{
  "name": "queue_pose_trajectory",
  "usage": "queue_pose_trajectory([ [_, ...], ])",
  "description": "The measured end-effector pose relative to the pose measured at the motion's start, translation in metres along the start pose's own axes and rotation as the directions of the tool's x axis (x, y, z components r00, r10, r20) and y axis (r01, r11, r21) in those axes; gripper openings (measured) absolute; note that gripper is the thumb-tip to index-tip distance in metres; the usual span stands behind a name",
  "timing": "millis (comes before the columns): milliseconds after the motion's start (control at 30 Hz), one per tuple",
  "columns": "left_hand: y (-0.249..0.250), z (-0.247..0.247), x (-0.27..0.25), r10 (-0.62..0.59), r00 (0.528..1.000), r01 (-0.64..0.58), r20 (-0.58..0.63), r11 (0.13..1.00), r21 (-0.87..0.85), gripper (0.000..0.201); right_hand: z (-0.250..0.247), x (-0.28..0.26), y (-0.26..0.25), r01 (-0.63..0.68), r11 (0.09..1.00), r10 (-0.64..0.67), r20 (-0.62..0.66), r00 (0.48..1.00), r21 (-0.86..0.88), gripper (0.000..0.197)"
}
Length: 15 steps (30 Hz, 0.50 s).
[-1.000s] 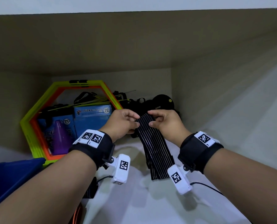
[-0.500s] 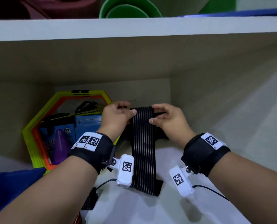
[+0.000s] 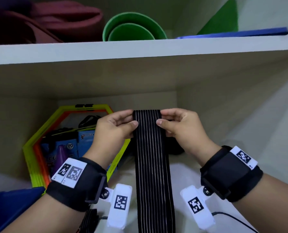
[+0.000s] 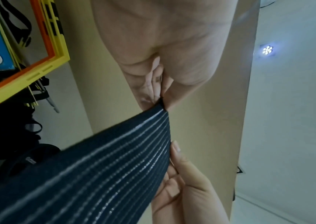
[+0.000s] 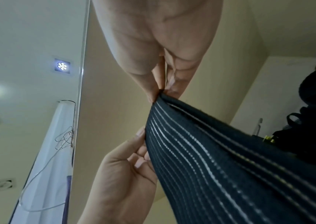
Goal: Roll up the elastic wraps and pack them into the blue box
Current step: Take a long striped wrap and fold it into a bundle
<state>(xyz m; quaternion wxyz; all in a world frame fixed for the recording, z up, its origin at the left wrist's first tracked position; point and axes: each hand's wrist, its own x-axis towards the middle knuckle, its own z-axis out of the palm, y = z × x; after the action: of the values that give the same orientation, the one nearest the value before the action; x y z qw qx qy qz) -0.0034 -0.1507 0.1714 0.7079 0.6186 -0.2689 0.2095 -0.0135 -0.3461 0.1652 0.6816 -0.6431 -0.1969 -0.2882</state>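
Note:
A black elastic wrap (image 3: 150,158) with thin white stripes hangs flat and straight between my hands inside a shelf bay. My left hand (image 3: 118,125) pinches its top left corner and my right hand (image 3: 175,123) pinches the top right corner. The left wrist view shows the left hand (image 4: 160,98) pinching the wrap (image 4: 103,166) at its edge; the right wrist view shows the right hand (image 5: 159,94) pinching the wrap (image 5: 220,159) the same way. A corner of the blue box (image 3: 10,207) shows at the lower left. Another striped wrap (image 3: 89,221) lies below my left wrist.
A yellow and orange hexagon frame (image 3: 39,137) leans at the back left, with blue packets (image 3: 82,140) and a purple cone (image 3: 61,153) behind it. Black straps and gear (image 3: 173,148) sit behind the wrap. The shelf (image 3: 140,49) above carries green cones (image 3: 131,29) and maroon fabric (image 3: 47,19).
Both hands have raised the wrap's top end and pulled it flat and straight; a second ago it was bunched and slanted low over the shelf floor. The head view has tilted up.

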Motion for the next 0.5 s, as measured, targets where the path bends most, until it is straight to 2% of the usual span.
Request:
queue_pose_trajectory([
  [133, 0.008, 0.002, 0.003, 0.012, 1.000, -0.012, 0.002, 0.999, -0.044, 0.040, -0.002, 0.010, -0.005, -0.007, 1.000, 0.007, 0.008, 1.000, 0.017, 0.029],
  [267, -0.006, 0.004, 0.014, -0.041, 0.999, 0.039, -0.025, 0.998, -0.054, 0.042, -0.003, 0.026, 0.013, -0.016, 0.995, 0.018, 0.025, 1.000, -0.100, 0.028],
  [367, -0.034, 0.006, 0.029, -0.097, 0.994, 0.105, -0.054, 0.983, 0.152, 0.042, -0.003, 0.047, 0.043, -0.107, 0.965, 0.115, 0.019, 0.993, -0.240, 0.030],
  [433, -0.049, 0.008, 0.040, -0.086, 0.996, 0.093, -0.036, 0.942, 0.321, 0.044, -0.002, 0.062, 0.061, -0.142, 0.939, 0.154, 0.015, 0.988, -0.314, 0.028],
  [500, -0.052, 0.011, 0.056, -0.040, 0.999, 0.051, -0.034, 0.903, 0.426, 0.049, 0.002, 0.077, 0.064, -0.122, 0.926, 0.134, 0.008, 0.991, -0.356, 0.025],
])
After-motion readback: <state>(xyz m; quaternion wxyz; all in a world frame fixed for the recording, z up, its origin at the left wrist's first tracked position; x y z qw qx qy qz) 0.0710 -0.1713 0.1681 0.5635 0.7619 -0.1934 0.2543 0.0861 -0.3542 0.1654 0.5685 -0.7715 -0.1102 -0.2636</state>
